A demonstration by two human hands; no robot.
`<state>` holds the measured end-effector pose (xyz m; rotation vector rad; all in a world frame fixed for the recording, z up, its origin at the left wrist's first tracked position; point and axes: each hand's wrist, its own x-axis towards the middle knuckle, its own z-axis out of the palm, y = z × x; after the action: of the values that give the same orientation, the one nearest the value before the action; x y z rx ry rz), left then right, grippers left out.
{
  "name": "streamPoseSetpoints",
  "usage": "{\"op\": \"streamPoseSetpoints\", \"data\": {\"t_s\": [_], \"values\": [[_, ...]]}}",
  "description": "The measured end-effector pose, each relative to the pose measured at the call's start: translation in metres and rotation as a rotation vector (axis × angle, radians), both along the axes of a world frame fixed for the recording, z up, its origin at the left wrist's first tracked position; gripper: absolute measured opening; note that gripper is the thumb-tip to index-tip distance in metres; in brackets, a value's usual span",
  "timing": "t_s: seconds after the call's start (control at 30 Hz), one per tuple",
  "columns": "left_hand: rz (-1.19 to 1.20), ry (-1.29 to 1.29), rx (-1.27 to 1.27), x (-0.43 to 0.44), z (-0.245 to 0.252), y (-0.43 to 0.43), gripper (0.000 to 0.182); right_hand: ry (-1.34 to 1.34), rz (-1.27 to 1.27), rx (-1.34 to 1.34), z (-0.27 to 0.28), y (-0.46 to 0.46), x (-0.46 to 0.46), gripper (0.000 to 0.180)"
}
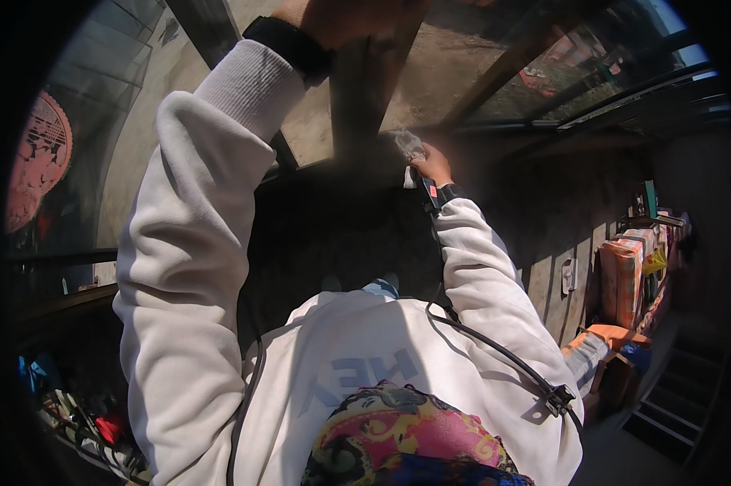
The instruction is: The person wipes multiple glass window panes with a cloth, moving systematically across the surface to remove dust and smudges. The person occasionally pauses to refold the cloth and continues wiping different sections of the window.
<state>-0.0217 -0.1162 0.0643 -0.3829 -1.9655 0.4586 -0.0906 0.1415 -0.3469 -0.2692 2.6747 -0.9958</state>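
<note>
My right hand (433, 165) grips a crumpled whitish cloth (409, 144) low against the dark frame of a glazed window (463, 73). A black wristband with a small dark device (431, 191) is strapped at that wrist. My left hand (347, 21) is raised at the top edge of the view, in front of a thick dark window post (362, 91). Shadow and the picture's edge hide its fingers, so its grip cannot be made out. A wide black band (289, 48) circles the left wrist.
A round red decoration (43, 158) is on the glass at left. Plaid-wrapped bundles (621, 279) and an orange item (621, 334) are stacked at right, near dark steps (675, 389). Mixed clutter (107, 428) lies lower left. A black cable (499, 349) crosses my right sleeve.
</note>
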Motion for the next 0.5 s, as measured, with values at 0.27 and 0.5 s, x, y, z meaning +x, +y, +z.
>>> {"op": "streamPoseSetpoints", "data": {"t_s": [0.27, 0.5], "values": [[-0.04, -0.04, 0.007, 0.009, 0.005, 0.005, 0.063, 0.098, -0.057, -0.088, 0.005, 0.112, 0.018, 0.067], [-0.041, -0.021, -0.005, 0.012, 0.001, -0.002, 0.067, 0.1, -0.05, -0.313, 0.082, 0.108, 0.058, 0.062]]}}
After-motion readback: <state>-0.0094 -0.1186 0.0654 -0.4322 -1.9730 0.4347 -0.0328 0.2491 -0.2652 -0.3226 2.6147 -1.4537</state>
